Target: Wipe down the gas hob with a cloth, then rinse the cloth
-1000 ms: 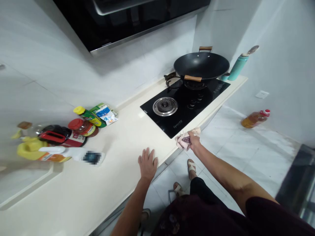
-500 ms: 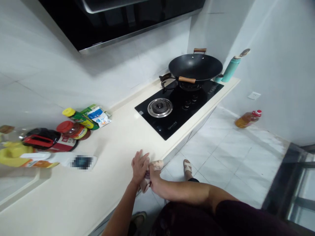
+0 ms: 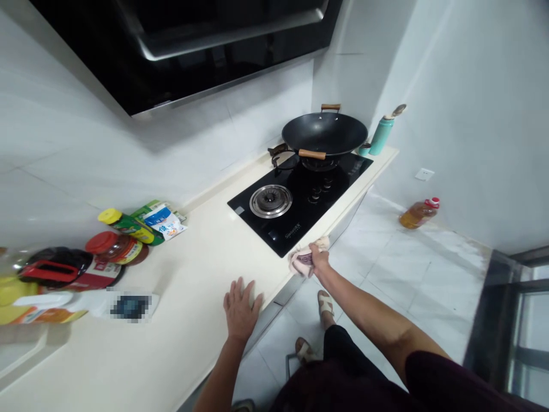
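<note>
My left hand (image 3: pixel 242 309) lies flat on the cream countertop (image 3: pixel 193 274), fingers spread, with nothing in it. Farther along the front edge, my right hand (image 3: pixel 318 258) is closed around a pale pink cloth (image 3: pixel 303 261) with dark purple print. The cloth lies bunched over the counter's edge, close to the front corner of the black gas stove (image 3: pixel 281 237). Part of it sticks out beyond my fingers on the far side.
A black wok (image 3: pixel 325 134) with wooden handles sits on the far burner. Near the wall stand a jar with a red lid (image 3: pixel 114 249), a green bottle (image 3: pixel 132 226) and seasoning bags (image 3: pixel 165 220). A range hood (image 3: pixel 193 51) hangs above. An oil bottle (image 3: pixel 419 213) stands on the floor.
My right hand has moved the cloth away along the counter edge toward the stove. My left hand has come off the cloth and now rests flat on the counter. The view has shifted slightly.
</note>
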A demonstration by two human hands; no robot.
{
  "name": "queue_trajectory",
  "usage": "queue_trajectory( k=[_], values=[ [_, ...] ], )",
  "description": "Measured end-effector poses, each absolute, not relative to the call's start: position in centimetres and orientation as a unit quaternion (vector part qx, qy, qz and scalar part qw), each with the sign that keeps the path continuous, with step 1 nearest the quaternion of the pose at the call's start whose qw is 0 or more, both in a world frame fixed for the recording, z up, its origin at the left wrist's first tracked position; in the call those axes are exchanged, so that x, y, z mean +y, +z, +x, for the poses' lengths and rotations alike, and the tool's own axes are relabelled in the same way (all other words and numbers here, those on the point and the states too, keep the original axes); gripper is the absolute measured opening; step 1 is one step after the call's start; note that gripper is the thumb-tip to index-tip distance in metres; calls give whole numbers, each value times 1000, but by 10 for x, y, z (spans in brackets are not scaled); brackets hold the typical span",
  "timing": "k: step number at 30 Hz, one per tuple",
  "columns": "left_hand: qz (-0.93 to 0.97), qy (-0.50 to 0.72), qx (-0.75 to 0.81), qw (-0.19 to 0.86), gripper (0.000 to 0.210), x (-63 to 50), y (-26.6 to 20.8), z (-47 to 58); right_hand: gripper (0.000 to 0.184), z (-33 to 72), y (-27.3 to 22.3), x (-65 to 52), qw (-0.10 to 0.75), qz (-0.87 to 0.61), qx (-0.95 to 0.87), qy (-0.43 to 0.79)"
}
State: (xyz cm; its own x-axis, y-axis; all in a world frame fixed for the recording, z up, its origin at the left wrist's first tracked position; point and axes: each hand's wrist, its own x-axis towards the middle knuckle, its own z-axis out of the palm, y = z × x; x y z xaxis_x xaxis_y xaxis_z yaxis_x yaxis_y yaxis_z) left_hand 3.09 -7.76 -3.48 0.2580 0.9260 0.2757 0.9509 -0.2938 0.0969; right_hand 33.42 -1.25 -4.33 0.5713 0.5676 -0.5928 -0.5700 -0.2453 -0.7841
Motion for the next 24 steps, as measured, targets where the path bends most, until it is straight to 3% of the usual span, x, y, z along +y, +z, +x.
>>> queue_trajectory(
  k=[9,12,15,20,24],
  values=[
    [-786,-160,-594,54,41,-75,-32,32,75,352,-3,-22,564,-706,-249,350],
    [-785,-171,-593,52,42,-75,-36,27,93,327,-7,-29,444,-711,-420,347],
    [-779,-218,-584,60,47,-78,-38,32,91,317,-17,-34,324,-686,-549,350],
    [-854,-238,-461,41,45,-78,-18,103,77,341,-23,-38,434,-615,-474,457],
    [-873,-187,-451,8,59,-51,4,182,79,363,-29,-62,502,-623,-412,436]
  ],
)
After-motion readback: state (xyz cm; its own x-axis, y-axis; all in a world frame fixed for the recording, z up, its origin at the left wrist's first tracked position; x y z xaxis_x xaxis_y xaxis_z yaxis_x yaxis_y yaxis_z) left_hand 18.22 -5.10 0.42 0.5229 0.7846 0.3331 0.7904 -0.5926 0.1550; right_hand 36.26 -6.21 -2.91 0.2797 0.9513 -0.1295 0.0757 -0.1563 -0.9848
